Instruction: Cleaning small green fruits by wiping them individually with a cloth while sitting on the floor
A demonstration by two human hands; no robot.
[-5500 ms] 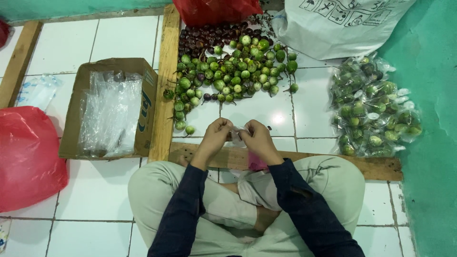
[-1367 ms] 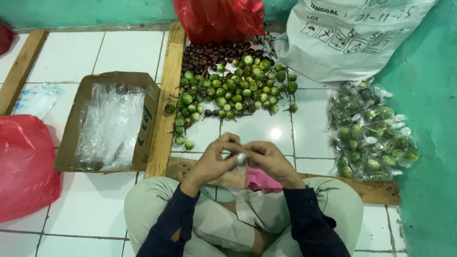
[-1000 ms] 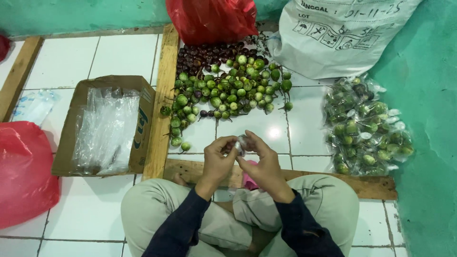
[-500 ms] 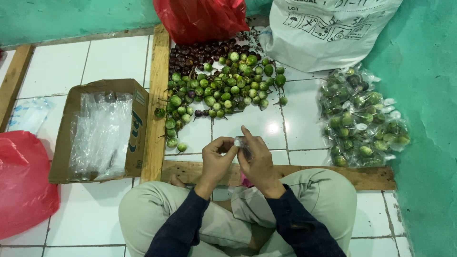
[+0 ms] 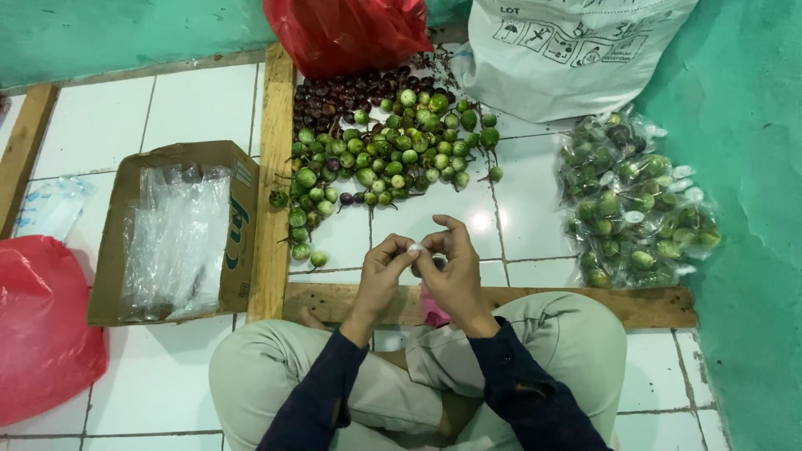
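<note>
White tiled floor (image 5: 184,108) — both hands (image 5: 422,267) pinch a small white piece (image 5: 413,247).

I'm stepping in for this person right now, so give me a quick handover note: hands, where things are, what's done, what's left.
Left hand and right hand: both raised together over the lap, fingertips pinching one small whitish object; what it is cannot be told.
Loose pile of small round green and dark purple fruits lies on the white tiled floor ahead.
Done: clear bags filled with green fruits are heaped at right.
Left: the loose pile; clear empty plastic bags sit in the brown cardboard box at left.
</note>
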